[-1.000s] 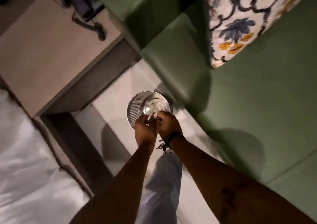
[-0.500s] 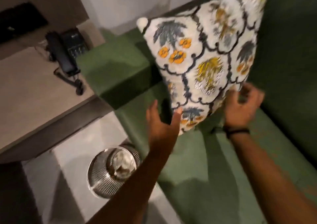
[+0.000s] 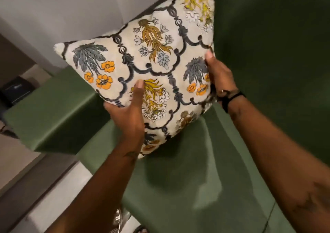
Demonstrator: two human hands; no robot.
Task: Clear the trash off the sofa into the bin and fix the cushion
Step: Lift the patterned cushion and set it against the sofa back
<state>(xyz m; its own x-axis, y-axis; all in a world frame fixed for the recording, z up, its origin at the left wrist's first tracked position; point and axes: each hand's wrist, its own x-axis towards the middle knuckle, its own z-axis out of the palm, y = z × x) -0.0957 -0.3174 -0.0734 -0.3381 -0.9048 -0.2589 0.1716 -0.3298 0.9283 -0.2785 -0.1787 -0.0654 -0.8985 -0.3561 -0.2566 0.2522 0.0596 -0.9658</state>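
Observation:
A cream cushion (image 3: 157,54) printed with grey leaves and orange and yellow flowers is held tilted above the green sofa seat (image 3: 205,188), one corner pointing down. My left hand (image 3: 128,113) grips its lower left edge, thumb on the front. My right hand (image 3: 219,77), with a dark wristband, clasps its right edge near the sofa back (image 3: 276,54). A sliver of the metal bin (image 3: 118,220) shows on the floor at the bottom, mostly hidden behind my left forearm. No trash is visible on the seat.
The green sofa armrest (image 3: 53,111) runs along the left of the seat. A black telephone (image 3: 14,91) sits on a beige side table at the far left. A pale wall (image 3: 71,9) rises behind the armrest. Light floor tiles (image 3: 53,206) lie beside the sofa.
Both hands left the bin, rose to the sofa and took hold of the cushion. The cushion is now lifted off the seat and closer to me.

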